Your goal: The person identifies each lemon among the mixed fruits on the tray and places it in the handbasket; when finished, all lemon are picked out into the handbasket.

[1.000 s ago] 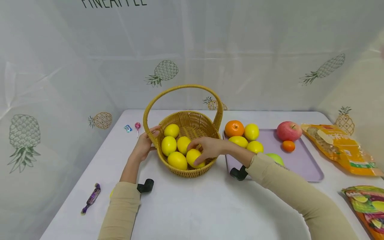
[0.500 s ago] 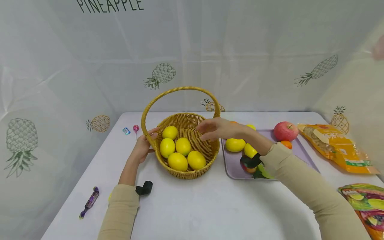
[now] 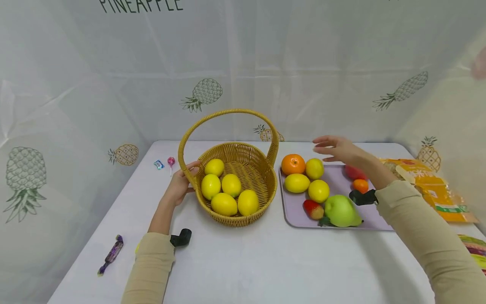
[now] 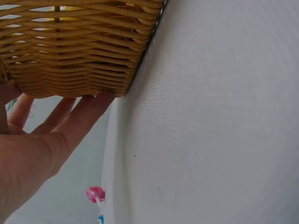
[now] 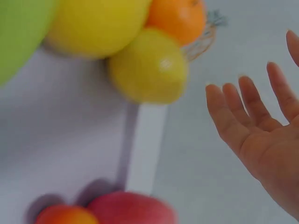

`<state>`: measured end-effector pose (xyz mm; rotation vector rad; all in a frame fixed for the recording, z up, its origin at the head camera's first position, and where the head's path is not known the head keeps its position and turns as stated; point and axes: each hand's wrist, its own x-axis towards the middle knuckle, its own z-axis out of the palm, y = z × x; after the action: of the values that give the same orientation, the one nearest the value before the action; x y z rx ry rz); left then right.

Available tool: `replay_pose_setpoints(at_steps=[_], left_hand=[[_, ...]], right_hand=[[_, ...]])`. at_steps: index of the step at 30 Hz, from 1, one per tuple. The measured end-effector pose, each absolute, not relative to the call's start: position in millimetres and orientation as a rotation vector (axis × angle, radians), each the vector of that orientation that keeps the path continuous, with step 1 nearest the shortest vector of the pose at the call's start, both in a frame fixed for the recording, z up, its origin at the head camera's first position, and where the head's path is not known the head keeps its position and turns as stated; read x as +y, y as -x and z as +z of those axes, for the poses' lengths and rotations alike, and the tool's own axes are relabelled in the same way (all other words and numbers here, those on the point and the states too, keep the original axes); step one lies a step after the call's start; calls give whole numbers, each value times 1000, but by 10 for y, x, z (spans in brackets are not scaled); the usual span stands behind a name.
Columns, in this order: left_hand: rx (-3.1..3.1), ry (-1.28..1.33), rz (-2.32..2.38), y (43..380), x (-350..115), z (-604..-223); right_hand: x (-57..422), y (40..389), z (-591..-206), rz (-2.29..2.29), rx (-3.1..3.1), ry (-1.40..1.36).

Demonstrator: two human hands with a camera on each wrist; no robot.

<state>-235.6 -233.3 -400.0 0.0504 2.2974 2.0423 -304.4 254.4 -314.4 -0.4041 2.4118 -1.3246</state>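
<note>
My left hand [image 3: 180, 183] rests against the left side of a woven basket [image 3: 267, 192] with a tall arched handle. In the left wrist view its fingers [image 4: 77, 119] lie fairly straight against the basket's wickerwork [image 4: 79, 70]. Several yellow lemons [image 3: 224, 204] sit inside the basket, toward its left and front. My right hand [image 3: 339, 150] holds nothing, fingers extended, over the back of the lilac tray [image 3: 372, 215]. On the tray's left part are lemons [image 3: 297, 183], an orange [image 3: 293, 164], a red-and-yellow fruit [image 3: 313, 209] and a green pear [image 3: 341, 211].
A red apple [image 3: 354, 172], partly behind the right arm, and a small orange fruit [image 3: 360, 185] sit on the tray's right. Orange packaging [image 3: 442, 194] lies beyond. At left are a lollipop [image 3: 171, 161], a blue sweet [image 3: 158, 164] and a purple-wrapped candy [image 3: 111, 255].
My right hand has let go of a lemon in the basket, lifted out and swung right to above the tray. The left hand stays at the basket.
</note>
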Motion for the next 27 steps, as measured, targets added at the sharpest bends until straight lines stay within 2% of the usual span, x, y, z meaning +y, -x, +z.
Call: replay_pose_setpoints(at_steps=[8,19,23,27], left_hand=[[2310,-16,2036,2341,-2320,-3993],[2316,-29,2043,2315,-2323,-4016],[2315,-37,2040,2324,-2323,-4021],[2317,-59,2041,2342,-2322,-4004]], right_hand=[[2764,3128,-3520,-1231,2352,359],[2653,3174,-3659,-1175,2318,307],[2678,3163,-3591,-1205,2359,311],[2677,3093,-3289,-1257,2420,357]])
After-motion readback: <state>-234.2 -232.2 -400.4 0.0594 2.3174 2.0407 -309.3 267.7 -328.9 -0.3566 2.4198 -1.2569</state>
